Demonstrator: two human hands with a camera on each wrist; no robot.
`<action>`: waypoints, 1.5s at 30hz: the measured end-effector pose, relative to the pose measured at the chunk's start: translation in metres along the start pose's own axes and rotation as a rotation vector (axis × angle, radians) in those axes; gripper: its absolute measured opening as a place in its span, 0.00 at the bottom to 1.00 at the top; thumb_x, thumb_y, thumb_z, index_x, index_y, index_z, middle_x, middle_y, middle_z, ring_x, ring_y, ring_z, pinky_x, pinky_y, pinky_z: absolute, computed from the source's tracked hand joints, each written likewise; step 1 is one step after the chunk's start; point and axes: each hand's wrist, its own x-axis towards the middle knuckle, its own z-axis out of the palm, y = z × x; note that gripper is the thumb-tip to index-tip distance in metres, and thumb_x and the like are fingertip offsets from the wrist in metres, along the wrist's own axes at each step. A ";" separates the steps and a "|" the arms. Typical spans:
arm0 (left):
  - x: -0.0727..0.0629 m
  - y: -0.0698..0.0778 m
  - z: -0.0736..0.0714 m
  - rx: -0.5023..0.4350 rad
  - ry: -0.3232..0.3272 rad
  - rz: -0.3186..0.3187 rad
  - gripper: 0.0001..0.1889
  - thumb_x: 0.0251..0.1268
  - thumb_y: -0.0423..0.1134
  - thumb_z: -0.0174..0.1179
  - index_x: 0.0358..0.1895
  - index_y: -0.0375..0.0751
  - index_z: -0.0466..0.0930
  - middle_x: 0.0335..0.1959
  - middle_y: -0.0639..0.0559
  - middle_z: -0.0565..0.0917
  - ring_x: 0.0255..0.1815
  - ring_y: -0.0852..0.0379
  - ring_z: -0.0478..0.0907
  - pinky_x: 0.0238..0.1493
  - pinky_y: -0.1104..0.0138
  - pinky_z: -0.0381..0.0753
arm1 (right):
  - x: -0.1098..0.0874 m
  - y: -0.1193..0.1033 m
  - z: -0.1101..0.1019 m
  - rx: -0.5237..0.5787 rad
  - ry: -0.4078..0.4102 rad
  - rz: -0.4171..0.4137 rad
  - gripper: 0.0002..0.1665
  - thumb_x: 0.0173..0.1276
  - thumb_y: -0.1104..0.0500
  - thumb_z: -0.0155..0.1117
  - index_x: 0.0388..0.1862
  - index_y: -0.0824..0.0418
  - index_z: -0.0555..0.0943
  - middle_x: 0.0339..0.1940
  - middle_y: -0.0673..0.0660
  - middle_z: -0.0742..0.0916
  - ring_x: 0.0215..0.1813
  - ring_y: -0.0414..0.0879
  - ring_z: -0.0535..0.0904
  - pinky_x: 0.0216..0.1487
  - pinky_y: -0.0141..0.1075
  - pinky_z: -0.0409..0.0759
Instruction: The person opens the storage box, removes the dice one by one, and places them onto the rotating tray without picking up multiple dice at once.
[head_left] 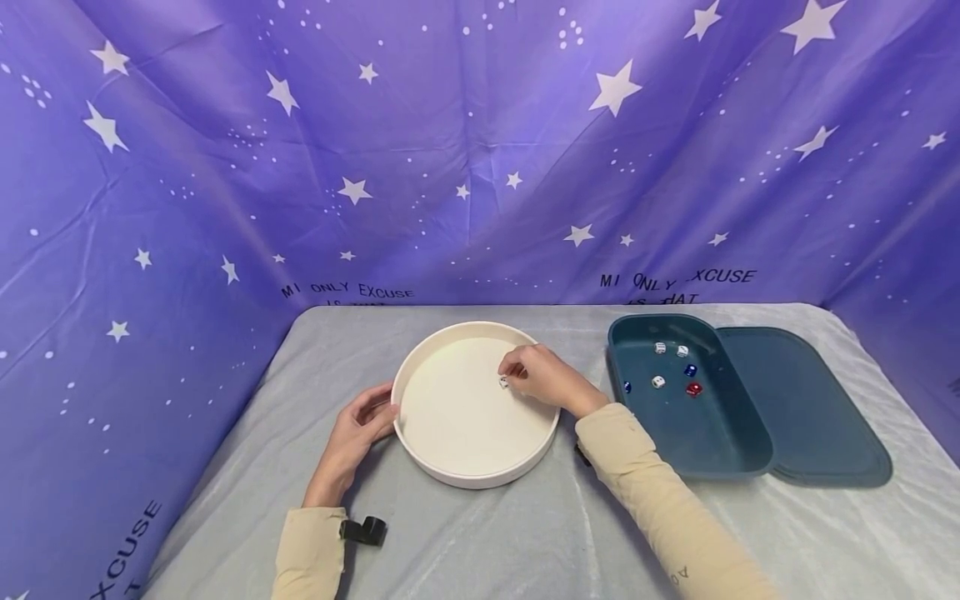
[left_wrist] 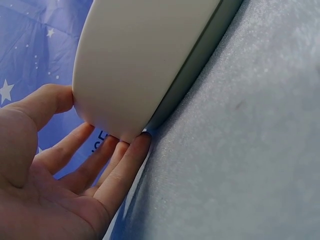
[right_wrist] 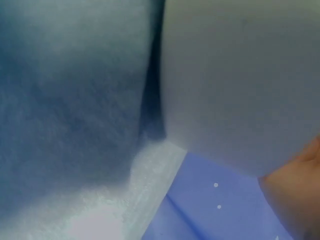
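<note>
A round cream tray [head_left: 465,479] with a raised rim lies on the cloth-covered table. Over its right side, my right hand [head_left: 547,379] pinches a white die [head_left: 504,382] close above the tray floor. My left hand [head_left: 356,433] rests against the tray's left outer wall. In the left wrist view, the thumb and fingertips [left_wrist: 142,140] of that hand touch the tray wall [left_wrist: 135,60], fingers fairly straight. The right wrist view shows the tray's outer side [right_wrist: 230,85] and only part of my right hand [right_wrist: 295,195]; the die is hidden there.
Right of the tray stands a dark teal box [head_left: 720,467] holding white dice [head_left: 657,382], blue dice [head_left: 691,370] and red dice [head_left: 693,388]. Its flat teal lid [head_left: 810,400] lies against its right side. A purple star-printed curtain [head_left: 480,167] hangs behind the table.
</note>
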 end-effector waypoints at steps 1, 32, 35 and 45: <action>0.000 0.000 0.000 0.003 0.002 0.000 0.28 0.68 0.37 0.64 0.69 0.38 0.69 0.67 0.40 0.73 0.57 0.62 0.77 0.53 0.71 0.84 | 0.000 -0.001 -0.001 -0.006 0.002 -0.002 0.07 0.64 0.71 0.64 0.40 0.68 0.86 0.35 0.57 0.89 0.39 0.45 0.84 0.44 0.34 0.85; 0.002 -0.001 -0.001 -0.034 -0.001 -0.018 0.29 0.67 0.38 0.65 0.69 0.38 0.69 0.66 0.40 0.73 0.59 0.58 0.77 0.54 0.68 0.84 | -0.049 -0.002 -0.080 -0.184 0.064 0.081 0.10 0.66 0.68 0.66 0.46 0.65 0.86 0.44 0.60 0.88 0.44 0.51 0.84 0.46 0.45 0.86; 0.001 -0.001 -0.001 -0.037 0.004 -0.018 0.28 0.67 0.38 0.65 0.69 0.38 0.69 0.66 0.40 0.74 0.59 0.58 0.77 0.54 0.68 0.84 | -0.052 0.002 -0.085 -0.182 0.069 0.082 0.10 0.67 0.67 0.66 0.46 0.66 0.86 0.44 0.61 0.88 0.44 0.51 0.84 0.46 0.45 0.86; 0.001 -0.002 0.001 -0.040 0.006 -0.005 0.27 0.69 0.36 0.63 0.69 0.37 0.69 0.66 0.38 0.74 0.58 0.58 0.77 0.54 0.69 0.84 | -0.072 0.014 -0.097 -0.198 0.089 0.125 0.10 0.68 0.66 0.66 0.47 0.65 0.85 0.44 0.61 0.88 0.42 0.50 0.85 0.44 0.45 0.86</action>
